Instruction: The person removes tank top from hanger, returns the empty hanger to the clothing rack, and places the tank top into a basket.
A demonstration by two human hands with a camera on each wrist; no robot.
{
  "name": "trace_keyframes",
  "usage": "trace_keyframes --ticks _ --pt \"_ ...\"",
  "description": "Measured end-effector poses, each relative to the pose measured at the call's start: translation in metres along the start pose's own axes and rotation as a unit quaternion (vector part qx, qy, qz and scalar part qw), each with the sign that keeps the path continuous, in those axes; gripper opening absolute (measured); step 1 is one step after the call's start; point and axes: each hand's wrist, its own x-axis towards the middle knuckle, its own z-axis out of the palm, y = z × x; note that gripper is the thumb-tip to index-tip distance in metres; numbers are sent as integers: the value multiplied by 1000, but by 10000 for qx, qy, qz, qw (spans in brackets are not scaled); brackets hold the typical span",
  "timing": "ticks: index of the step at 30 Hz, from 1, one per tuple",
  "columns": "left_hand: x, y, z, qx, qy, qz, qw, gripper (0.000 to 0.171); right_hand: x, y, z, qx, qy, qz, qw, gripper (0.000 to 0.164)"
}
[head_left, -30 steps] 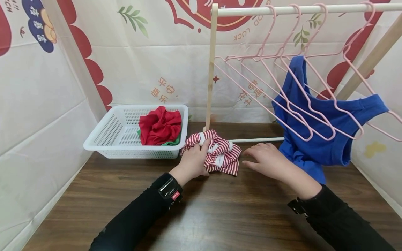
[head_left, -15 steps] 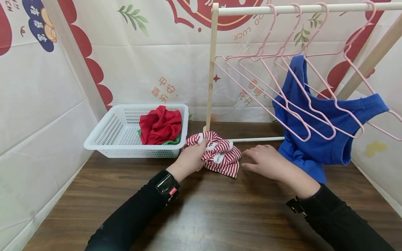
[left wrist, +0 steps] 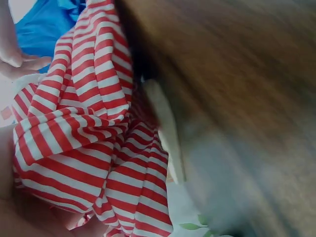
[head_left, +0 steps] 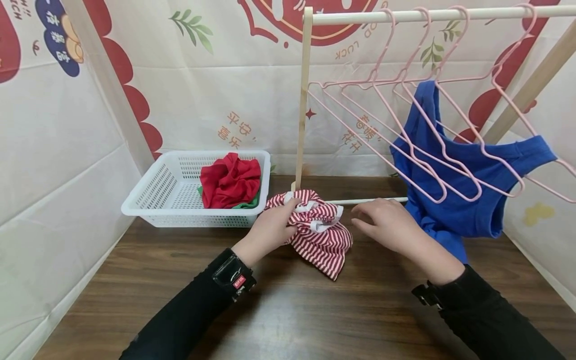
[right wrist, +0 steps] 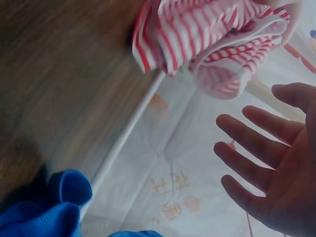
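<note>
A bunched red-and-white striped garment (head_left: 321,245) with white trim is gripped by my left hand (head_left: 270,227), thumb over the top. Its lower end hangs toward the front of the table. In the left wrist view the striped cloth (left wrist: 74,163) fills the left side in loose folds, over part of the left hand. Just right of the garment hovers my right hand (head_left: 389,222), holding nothing. The right wrist view shows that hand's fingers (right wrist: 256,143) spread and lightly bent, apart from the striped cloth (right wrist: 212,44).
A white perforated basket (head_left: 155,217) at left holds a crumpled red cloth (head_left: 230,180) over a green one. On the wooden rack (head_left: 303,100) hang several pink hangers (head_left: 378,90). A blue tank top (head_left: 468,210) hangs at the right. A white bar (head_left: 369,201) runs low behind the hands.
My left hand has closed on the striped garment and lifted it a little, drawing it toward the front so its end hangs lower. My right hand has risen slightly.
</note>
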Motion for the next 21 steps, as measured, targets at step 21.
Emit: trace_keyframes --ticks 21 --pt "-34 25 -73 -889 1664 495 9808 62 -8 -6 -27 227 135 351 9990 22"
